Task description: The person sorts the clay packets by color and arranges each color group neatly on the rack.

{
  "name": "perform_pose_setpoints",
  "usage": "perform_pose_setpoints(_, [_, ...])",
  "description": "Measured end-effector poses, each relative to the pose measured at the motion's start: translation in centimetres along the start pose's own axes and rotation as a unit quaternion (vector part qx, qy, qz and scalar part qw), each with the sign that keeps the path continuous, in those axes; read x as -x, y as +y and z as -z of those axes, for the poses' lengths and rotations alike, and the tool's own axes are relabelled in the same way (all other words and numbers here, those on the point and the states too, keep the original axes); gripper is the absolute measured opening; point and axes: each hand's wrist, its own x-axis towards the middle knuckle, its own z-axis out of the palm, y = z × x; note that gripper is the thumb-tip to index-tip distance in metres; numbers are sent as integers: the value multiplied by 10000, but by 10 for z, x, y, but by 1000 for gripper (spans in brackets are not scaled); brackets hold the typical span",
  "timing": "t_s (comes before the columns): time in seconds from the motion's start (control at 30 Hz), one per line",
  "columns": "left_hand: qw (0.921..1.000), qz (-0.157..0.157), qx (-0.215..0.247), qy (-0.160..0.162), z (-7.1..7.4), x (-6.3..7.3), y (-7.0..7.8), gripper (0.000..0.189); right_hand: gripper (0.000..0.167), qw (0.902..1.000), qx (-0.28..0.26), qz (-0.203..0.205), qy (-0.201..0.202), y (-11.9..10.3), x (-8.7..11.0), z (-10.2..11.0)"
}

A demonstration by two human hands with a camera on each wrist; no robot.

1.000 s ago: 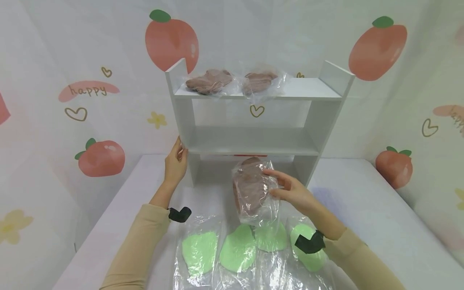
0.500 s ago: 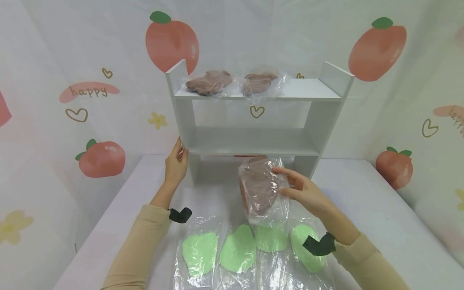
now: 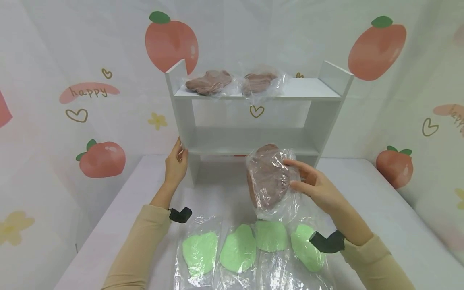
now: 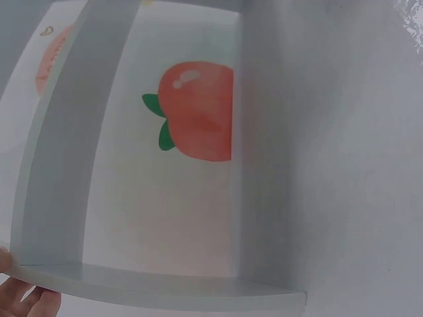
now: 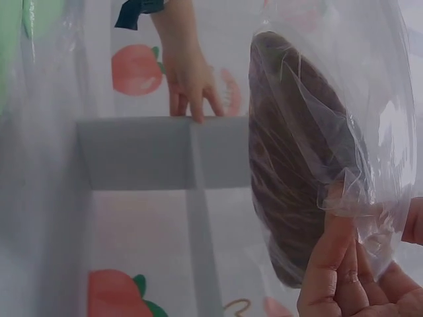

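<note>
My right hand (image 3: 315, 185) pinches the right side of a clear plastic bag (image 3: 295, 205) that holds a flat brown piece (image 3: 268, 181), thumb and fingers bent on the film. In the right wrist view this bagged brown piece (image 5: 297, 158) stands nearly upright, in front of the shelf's middle board in the head view. With its fingers against the outer left panel of the white shelf unit (image 3: 253, 139), my left hand (image 3: 175, 165) rests at middle-board height. Fingertips of that hand (image 4: 30, 297) show low at the panel's edge in the left wrist view.
Two more bagged brown pieces, one left (image 3: 208, 82) and one nearer the middle (image 3: 258, 82), lie on the top board. Several bagged light green pieces (image 3: 237, 249) lie in a row on the white table (image 3: 362, 213) in front. A fruit-printed cloth (image 3: 90, 48) hangs behind.
My right hand has moved right and up with the bagged brown piece, which now overlaps the middle board's front edge. My left hand has kept its place on the panel.
</note>
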Motion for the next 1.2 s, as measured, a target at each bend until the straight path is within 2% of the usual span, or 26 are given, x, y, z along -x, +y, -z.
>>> perform_pose_setpoints(0.27, [10000, -7, 5, 25, 0, 1, 1, 52, 52, 9981, -362, 267, 417, -20, 4, 12])
perform_pose_setpoints(0.47, [10000, 29, 2, 5, 0, 2, 3, 52, 54, 9936, -614, 744, 595, -37, 4, 24])
perform_pose_setpoints(0.6, [10000, 20, -8, -23, 0, 1, 2, 53, 54, 9879, -877, 1085, 678, -51, 1, 32])
perform_pose_setpoints(0.83, [10000, 6, -4, -35, 0, 1, 2, 53, 52, 9780, -1263, 1394, 903, -75, -4, 44])
perform_pose_setpoints(1.0, [10000, -8, -15, 7, 0, 2, 2, 51, 50, 9639, -1829, 1665, 987, -87, -13, 53])
perform_pose_setpoints(1.1, [10000, -38, -29, 30, 0, 2, 3, 51, 48, 9586, -1930, 1697, 1225, -94, -21, 59])
perform_pose_setpoints(1.2, [10000, -47, -36, 64, 0, 2, 2, 52, 47, 9591, -1903, 1523, 1436, -100, -29, 65])
